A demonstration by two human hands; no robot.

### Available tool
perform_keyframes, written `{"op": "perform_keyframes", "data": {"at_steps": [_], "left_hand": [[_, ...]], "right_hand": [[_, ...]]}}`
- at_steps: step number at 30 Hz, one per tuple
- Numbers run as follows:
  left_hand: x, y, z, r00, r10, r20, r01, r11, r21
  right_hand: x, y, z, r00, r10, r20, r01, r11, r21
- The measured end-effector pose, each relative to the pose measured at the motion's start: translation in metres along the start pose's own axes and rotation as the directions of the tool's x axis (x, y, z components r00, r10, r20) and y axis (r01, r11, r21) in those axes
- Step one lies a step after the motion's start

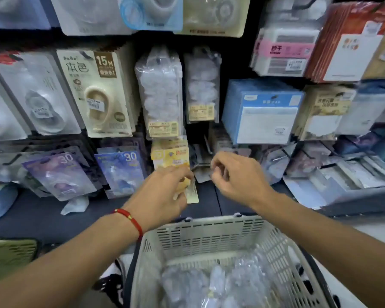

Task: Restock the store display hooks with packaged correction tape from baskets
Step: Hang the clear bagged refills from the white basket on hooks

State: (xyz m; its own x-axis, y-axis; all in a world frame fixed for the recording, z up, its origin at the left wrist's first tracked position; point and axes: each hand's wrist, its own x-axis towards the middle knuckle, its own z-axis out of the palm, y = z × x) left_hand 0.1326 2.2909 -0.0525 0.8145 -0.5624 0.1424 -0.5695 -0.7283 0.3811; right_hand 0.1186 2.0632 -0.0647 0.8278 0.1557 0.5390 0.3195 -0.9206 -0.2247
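Note:
My left hand [165,192], with a red cord on its wrist, grips a yellow correction tape pack [190,192] just below a row of yellow packs [170,156] hanging on a hook. My right hand [233,176] hovers to the right of it, fingers curled loosely in front of a bare metal hook [200,167]; I cannot see anything between its fingers. Below both hands stands a cream plastic basket [209,232] holding several clear-wrapped tape packs [209,283].
The dark display wall is crowded with hanging packs: purple and blue "30" packs [120,172] at the left, clear bags [160,94] above, a blue box stack [262,112] at the right. A grey tray of flat packs [353,174] sits at the far right. A green basket [11,254] lies at the lower left.

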Motion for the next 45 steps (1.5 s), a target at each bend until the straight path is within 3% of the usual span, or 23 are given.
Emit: {"op": "perform_keyframes", "data": {"at_steps": [1,2,4,5,6,7,9,12,17,21,26,28,31,35,38,41,43,44,45], "left_hand": [[-0.007,0.001,0.017,0.996,0.003,0.093,-0.003,1.0,0.005],[-0.013,0.002,0.036,0.983,-0.004,0.183,0.001,1.0,0.016],[-0.03,0.006,0.08,0.942,-0.054,0.331,0.043,0.998,0.04],[-0.039,0.007,0.103,0.916,-0.088,0.391,0.072,0.996,0.055],[-0.05,0.008,0.127,0.887,-0.122,0.445,0.104,0.992,0.066],[-0.061,0.009,0.15,0.856,-0.151,0.495,0.132,0.989,0.072],[-0.083,0.01,0.186,0.782,-0.195,0.592,0.192,0.979,0.07],[-0.105,0.011,0.218,0.691,-0.246,0.679,0.273,0.959,0.069],[-0.1,0.014,0.227,0.661,-0.3,0.688,0.382,0.923,0.035],[-0.092,0.02,0.224,0.683,-0.327,0.653,0.451,0.892,-0.025],[-0.092,0.024,0.223,0.695,-0.348,0.629,0.526,0.843,-0.116],[-0.092,0.025,0.223,0.696,-0.353,0.625,0.545,0.827,-0.14],[-0.092,0.025,0.222,0.687,-0.364,0.628,0.579,0.798,-0.171],[-0.092,0.028,0.228,0.656,-0.381,0.651,0.646,0.73,-0.224],[-0.09,0.035,0.231,0.627,-0.418,0.657,0.748,0.557,-0.36],[-0.087,0.033,0.229,0.605,-0.403,0.686,0.791,0.212,-0.574],[-0.087,0.031,0.226,0.599,-0.439,0.67,0.78,0.131,-0.612],[-0.088,0.029,0.224,0.594,-0.463,0.659,0.781,0.132,-0.611],[-0.09,0.026,0.224,0.584,-0.479,0.656,0.788,0.138,-0.6]], "right_hand": [[-0.023,0.008,0.006,0.973,0.055,0.223,-0.05,0.998,-0.028],[-0.046,0.017,0.014,0.872,0.118,0.475,-0.085,0.992,-0.09],[-0.095,0.037,0.034,0.519,0.244,0.819,-0.084,0.968,-0.235],[-0.122,0.046,0.045,0.351,0.294,0.889,-0.09,0.956,-0.281],[-0.15,0.054,0.055,0.234,0.337,0.912,-0.111,0.941,-0.319],[-0.178,0.06,0.065,0.183,0.385,0.905,-0.141,0.921,-0.363],[-0.229,0.063,0.084,0.2,0.483,0.853,-0.196,0.872,-0.448],[-0.279,0.055,0.111,0.297,0.584,0.756,-0.21,0.812,-0.544],[-0.291,0.05,0.126,0.415,0.595,0.688,-0.314,0.804,-0.505],[-0.286,0.043,0.133,0.371,0.661,0.653,-0.52,0.73,-0.444],[-0.274,0.038,0.134,0.172,0.733,0.657,-0.684,0.569,-0.456],[-0.269,0.031,0.134,0.136,0.719,0.682,-0.816,0.471,-0.334],[-0.262,0.024,0.134,0.155,0.701,0.696,-0.941,0.318,-0.111],[-0.252,0.024,0.124,0.24,0.641,0.729,-0.943,0.331,0.02],[-0.242,0.029,0.112,0.292,0.536,0.792,-0.95,0.065,0.306],[-0.234,0.035,0.101,0.389,0.236,0.89,-0.886,-0.171,0.432],[-0.233,0.039,0.104,0.368,0.261,0.893,-0.911,-0.092,0.402],[-0.233,0.044,0.108,0.327,0.371,0.869,-0.942,0.054,0.332],[-0.237,0.05,0.111,0.305,0.491,0.816,-0.94,0.292,0.176]]}}
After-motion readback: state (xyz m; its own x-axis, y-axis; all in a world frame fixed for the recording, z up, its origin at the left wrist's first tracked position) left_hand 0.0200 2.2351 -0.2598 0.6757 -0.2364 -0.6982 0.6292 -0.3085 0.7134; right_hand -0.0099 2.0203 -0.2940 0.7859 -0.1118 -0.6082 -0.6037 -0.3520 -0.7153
